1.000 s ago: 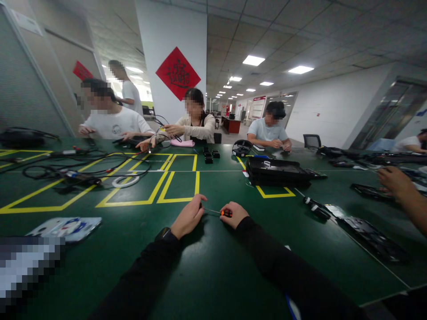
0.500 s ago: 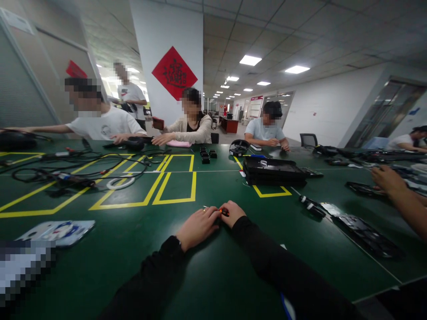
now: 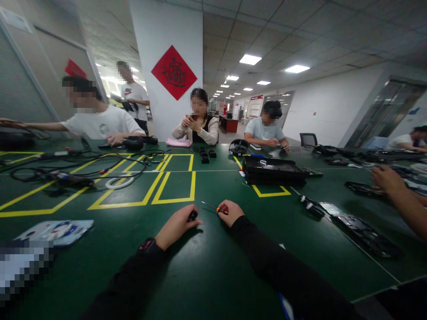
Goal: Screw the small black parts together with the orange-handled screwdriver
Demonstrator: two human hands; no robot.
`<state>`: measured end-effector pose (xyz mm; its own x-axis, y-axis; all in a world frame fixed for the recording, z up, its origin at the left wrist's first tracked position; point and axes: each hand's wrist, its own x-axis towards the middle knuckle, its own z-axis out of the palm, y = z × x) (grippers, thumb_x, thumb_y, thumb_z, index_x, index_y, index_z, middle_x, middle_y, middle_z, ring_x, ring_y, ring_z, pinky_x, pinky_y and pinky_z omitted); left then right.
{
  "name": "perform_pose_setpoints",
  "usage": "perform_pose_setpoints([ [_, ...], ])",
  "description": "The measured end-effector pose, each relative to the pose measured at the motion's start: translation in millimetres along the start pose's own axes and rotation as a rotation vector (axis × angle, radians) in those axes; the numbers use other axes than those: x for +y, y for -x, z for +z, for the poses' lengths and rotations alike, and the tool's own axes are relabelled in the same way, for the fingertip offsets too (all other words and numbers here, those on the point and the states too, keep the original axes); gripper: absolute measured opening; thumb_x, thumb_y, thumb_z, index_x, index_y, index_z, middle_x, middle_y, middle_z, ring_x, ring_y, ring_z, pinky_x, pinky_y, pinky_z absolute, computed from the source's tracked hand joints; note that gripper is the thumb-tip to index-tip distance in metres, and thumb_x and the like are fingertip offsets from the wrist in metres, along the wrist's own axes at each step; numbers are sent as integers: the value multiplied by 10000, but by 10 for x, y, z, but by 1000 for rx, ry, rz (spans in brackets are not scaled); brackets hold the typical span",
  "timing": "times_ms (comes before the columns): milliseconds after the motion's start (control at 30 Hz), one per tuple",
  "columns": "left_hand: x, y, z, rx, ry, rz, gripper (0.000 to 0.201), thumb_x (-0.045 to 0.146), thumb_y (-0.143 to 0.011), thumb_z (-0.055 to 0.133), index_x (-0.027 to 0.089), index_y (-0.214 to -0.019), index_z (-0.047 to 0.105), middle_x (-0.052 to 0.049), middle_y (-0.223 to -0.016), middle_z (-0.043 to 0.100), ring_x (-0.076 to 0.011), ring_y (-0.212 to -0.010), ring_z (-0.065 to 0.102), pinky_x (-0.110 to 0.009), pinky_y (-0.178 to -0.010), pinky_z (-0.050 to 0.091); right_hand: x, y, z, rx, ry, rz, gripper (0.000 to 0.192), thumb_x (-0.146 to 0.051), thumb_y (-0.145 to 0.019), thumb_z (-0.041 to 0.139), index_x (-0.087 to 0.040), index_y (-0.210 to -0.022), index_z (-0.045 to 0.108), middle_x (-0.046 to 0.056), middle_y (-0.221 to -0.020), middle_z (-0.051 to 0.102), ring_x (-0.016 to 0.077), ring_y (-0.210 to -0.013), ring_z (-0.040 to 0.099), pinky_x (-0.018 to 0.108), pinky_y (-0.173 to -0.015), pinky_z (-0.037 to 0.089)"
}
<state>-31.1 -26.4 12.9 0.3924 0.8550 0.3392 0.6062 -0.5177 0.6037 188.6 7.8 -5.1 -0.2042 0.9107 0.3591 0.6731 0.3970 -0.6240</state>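
Room: bare green counter (image 3: 207, 266) around both hands, yellow tape boxes (image 3: 173, 186) beyond, black tray (image 3: 273, 171) far right, cables (image 3: 66, 171) far left. Right hand (image 3: 230, 212) clamped on small screwdriver (image 3: 216, 208), orange collar at fingertips, thin shaft pointing left and up, tip free above counter. Left hand (image 3: 175, 224) just beside, apart from shaft, fingers curled tight on small black part (image 3: 192, 216). Co-worker's hand (image 3: 387, 178) at right edge. Others seated across counter; white pillar with red diamond sign (image 3: 174, 72) behind.
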Motion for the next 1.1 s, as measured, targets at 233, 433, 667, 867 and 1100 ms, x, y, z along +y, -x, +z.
perform_pose_setpoints([
  [233,-88,-115,53,152,378,-172,310,367,-641,626,169,-812,459,45,-650,475,-87,-557,446,-210,-550,369,-239,43,-71,-51,-380,-14,233,-222,-691,538,-137,-898,602,8,-688,588,75,-489,473,195,-470,386],
  [433,-35,-72,-78,109,508,-205,292,314,-651,616,175,-836,438,40,-688,474,-83,-592,461,-204,-564,367,-319,112,-94,-114,-338,-215,220,-171,-664,571,-144,-869,647,32,-776,598,84,-590,499,195,-550,408],
  [667,-18,-66,-71,60,613,-238,247,265,-681,548,184,-873,415,30,-750,497,-78,-570,497,-226,-578,410,-275,91,-104,-104,-294,-221,225,-172,-686,556,-149,-891,645,30,-775,580,86,-605,498,198,-561,405],
  [867,-16,-69,-39,96,610,-219,183,267,-697,538,177,-807,422,69,-550,477,-82,-456,488,-220,-516,398,-290,111,-95,-101,-259,-250,215,-161,-669,567,-152,-867,648,21,-749,576,83,-591,484,193,-550,392],
  [1100,-8,-69,-12,69,773,-231,124,229,-712,477,176,-806,415,16,-692,569,-82,-454,517,-227,-473,426,-288,106,-88,-113,-277,-213,215,-163,-678,555,-148,-875,641,36,-789,603,98,-639,536,205,-589,425],
])
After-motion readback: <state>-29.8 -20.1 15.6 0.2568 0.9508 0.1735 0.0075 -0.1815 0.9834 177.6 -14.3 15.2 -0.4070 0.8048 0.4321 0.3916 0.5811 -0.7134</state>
